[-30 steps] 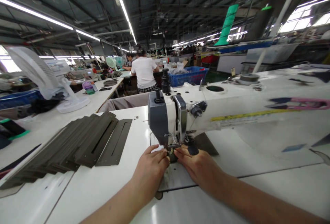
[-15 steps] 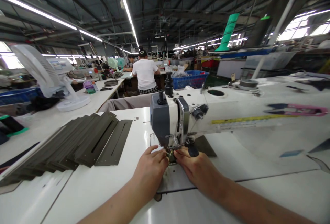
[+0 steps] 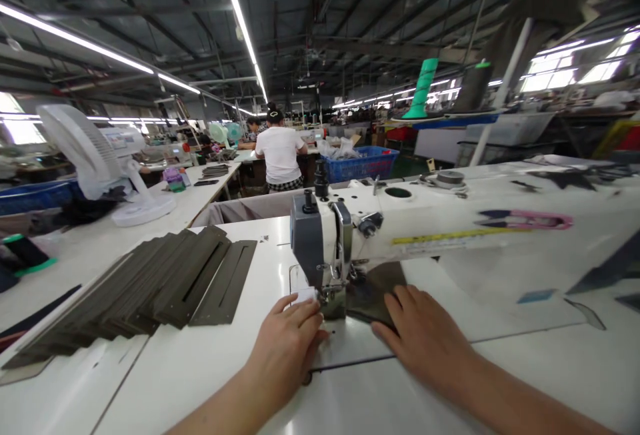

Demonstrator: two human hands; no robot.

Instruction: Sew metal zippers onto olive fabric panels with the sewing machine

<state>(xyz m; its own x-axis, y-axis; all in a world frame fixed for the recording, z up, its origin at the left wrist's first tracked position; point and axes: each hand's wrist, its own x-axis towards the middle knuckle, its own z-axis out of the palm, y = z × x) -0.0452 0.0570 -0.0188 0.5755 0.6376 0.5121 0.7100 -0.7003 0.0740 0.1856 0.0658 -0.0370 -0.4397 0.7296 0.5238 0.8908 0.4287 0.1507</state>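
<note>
The head of a white sewing machine (image 3: 320, 235) stands in front of me. My left hand (image 3: 287, 341) is left of the presser foot, its fingers bent and pressed together at a small white piece (image 3: 303, 295), whose kind I cannot make out. Right of the needle area, a dark olive fabric panel (image 3: 375, 285) lies flat, partly behind the machine head. My right hand (image 3: 425, 325) has its fingertips on the panel's right side and its thumb at the near edge. To the left rests a fanned stack of slotted olive panels (image 3: 160, 281), with one slotted panel (image 3: 225, 281) at its right end.
Pink-handled thread snips (image 3: 525, 219) and a yellow measuring tape (image 3: 450, 235) are on the machine arm. A white fan (image 3: 145, 208) stands on the left table. Ahead are a blue basket (image 3: 370, 165) and a person in a white shirt (image 3: 280, 151). A green thread cone (image 3: 423, 88) stands at right.
My hands have moved apart from the needle, the right one out to the right onto the olive panel. More of that panel now shows beside the presser foot. The white piece has come into view.
</note>
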